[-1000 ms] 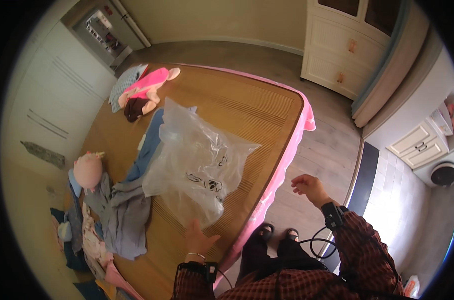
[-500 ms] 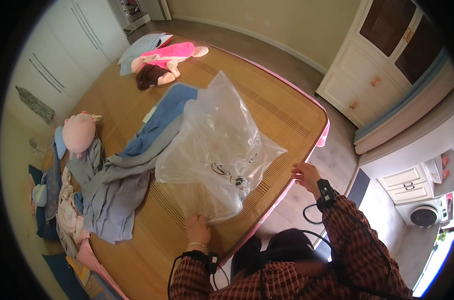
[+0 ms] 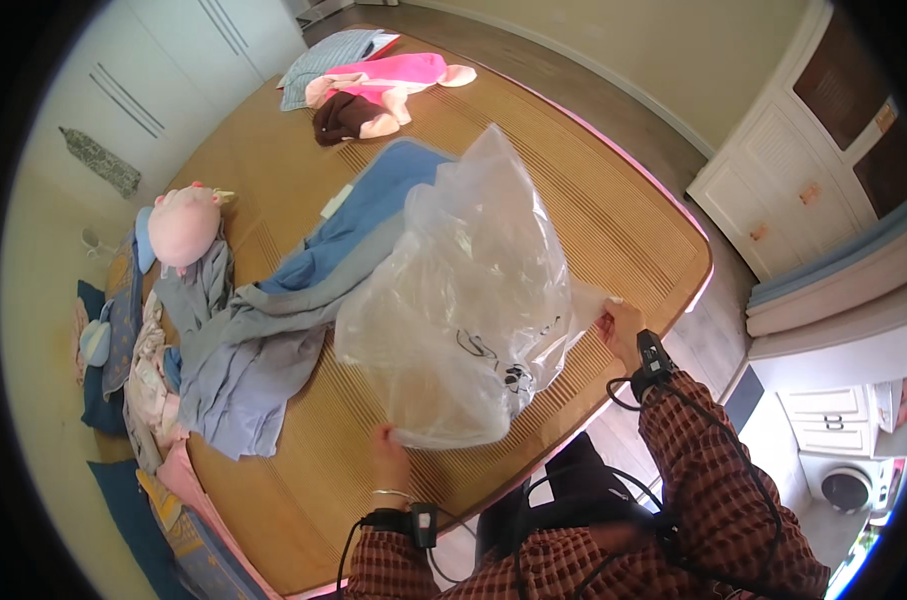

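A large clear plastic bag with black printed marks lies puffed up on the woven bed mat. My right hand is closed on the bag's right corner, with the film stretched toward the fingers. At the bag's near left corner, my left hand pinches the edge of the plastic. Under and beyond the bag spreads a blue and grey cloth, partly covered by it. More of the grey fabric lies crumpled to the left.
The bed mat has a pink edge. Farther off lie a pink garment and a striped pillow. A pink plush toy and rumpled clothes line the left side. A white cabinet stands beyond the bed's right edge.
My right hand has moved onto the bag's right corner and taken hold of it. The bag is spread wider and fuller. The whole view has shifted slightly.
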{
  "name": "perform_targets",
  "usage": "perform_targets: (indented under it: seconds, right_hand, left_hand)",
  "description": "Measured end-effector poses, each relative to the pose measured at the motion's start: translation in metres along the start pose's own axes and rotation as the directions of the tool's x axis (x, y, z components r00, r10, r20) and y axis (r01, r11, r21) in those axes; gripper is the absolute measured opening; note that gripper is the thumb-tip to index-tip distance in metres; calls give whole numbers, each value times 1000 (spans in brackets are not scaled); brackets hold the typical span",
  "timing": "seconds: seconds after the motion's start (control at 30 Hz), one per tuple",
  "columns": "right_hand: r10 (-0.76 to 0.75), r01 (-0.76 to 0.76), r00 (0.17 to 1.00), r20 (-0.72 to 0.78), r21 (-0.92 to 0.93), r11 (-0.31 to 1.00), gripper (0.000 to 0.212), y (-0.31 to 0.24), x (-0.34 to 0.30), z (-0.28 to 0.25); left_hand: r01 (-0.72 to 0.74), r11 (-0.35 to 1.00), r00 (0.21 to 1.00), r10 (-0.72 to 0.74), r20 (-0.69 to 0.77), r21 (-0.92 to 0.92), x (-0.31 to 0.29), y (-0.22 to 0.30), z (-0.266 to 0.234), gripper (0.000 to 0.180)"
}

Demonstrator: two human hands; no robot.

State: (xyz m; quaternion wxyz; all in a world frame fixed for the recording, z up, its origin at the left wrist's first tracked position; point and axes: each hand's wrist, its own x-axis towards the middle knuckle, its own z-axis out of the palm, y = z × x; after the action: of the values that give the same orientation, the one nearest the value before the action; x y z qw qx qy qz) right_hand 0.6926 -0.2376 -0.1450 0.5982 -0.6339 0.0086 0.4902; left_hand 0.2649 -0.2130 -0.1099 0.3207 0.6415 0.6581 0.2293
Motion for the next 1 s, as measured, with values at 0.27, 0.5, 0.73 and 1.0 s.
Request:
perform_targets:
  seconds: [0.27, 0.5, 0.73, 1.0]
  right_hand:
    - [-114, 111, 993, 10, 155, 982, 11, -112, -15, 37]
    - [-146, 146, 989, -2, -2, 989, 19, -71, 19, -43]
    - [297, -394, 902, -314, -316, 863, 26, -9, 35, -141]
    - [-21, 10, 1000, 2, -910, 414, 29, -103, 96, -151]
  left_hand:
    - [2, 818, 835, -318, -449, -575, 39, 37, -113, 14]
    - [234, 960, 905, -157, -397, 155, -15, -26, -112, 33]
    - [309, 837, 895, -417, 160, 452, -120, -167, -28, 29]
    - [247, 943, 960, -270, -76, -222, -19, -72, -65, 19]
